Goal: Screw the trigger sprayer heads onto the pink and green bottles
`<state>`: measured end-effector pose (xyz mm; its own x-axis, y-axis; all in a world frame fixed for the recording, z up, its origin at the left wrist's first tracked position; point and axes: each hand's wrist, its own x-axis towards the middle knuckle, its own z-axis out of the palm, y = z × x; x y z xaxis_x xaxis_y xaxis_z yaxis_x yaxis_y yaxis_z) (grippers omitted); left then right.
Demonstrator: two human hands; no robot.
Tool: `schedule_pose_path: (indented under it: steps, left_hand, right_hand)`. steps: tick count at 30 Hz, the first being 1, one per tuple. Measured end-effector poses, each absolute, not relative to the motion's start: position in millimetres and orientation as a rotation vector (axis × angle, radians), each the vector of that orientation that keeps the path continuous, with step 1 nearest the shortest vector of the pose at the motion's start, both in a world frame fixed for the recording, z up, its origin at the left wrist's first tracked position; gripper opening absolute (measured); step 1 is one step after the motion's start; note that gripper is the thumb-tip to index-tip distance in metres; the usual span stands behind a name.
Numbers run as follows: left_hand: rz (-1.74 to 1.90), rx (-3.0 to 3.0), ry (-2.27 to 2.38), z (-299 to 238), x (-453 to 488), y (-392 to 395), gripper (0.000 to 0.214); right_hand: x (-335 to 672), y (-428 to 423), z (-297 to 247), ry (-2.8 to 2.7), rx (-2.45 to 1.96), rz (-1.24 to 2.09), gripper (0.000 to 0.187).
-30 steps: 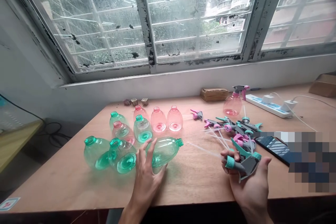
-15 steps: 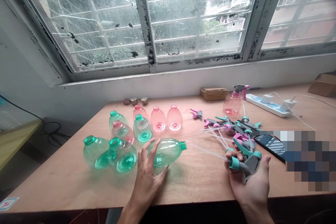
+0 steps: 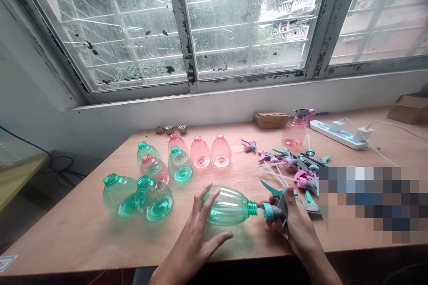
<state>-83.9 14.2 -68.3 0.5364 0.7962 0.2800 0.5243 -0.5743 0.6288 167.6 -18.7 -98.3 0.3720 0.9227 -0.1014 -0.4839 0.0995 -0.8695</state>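
Observation:
My left hand grips a clear green bottle by its base, fingers over the top and thumb spread below. The bottle lies tilted on its side, its threaded neck facing right. In my right hand is a grey and teal spray nozzle, its teal collar a short gap from the bottle's mouth. The nozzle's dip tube is mostly out of sight, apparently inside the bottle. Just behind my right hand lies a heap of grey, teal and pink spray nozzles with thin white tubes.
Several green bottles and pink bottles stand uncapped at the left and centre. A pink spray bottle with its nozzle on stands by a white power strip. A cardboard box lies near the wall. Part of the right side is pixelated.
My right hand has moved left with the spray nozzle, bringing its collar close to the bottle's neck. My left hand and the green bottle have shifted slightly right and down.

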Motion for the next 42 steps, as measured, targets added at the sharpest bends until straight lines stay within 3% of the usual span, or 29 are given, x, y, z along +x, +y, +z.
schedule_pose_path:
  steps: [4,9,17,27,42]
  left_hand:
    - [0.824,2.091,1.051,-67,-81,7,0.079]
    - [0.796,1.802,1.057,-67,-84,13,0.105]
    - [0.801,1.806,1.130,-68,-81,16,0.088]
    - [0.799,1.845,1.155,-76,-84,18,0.095]
    - [0.871,1.736,1.073,-67,-79,15,0.093]
  right_hand:
    - [168,-17,-97,-0.633,-0.943,1.142,0.052]
    - [167,-21,-95,-0.639,-0.957,1.133,0.047]
    - [172,-21,-103,-0.755,-1.044,1.112,0.054]
    - [167,-24,-95,-0.834,-1.173,1.053,0.042]
    - [166,-25,-98,-0.806,-1.158,1.059,0.045]
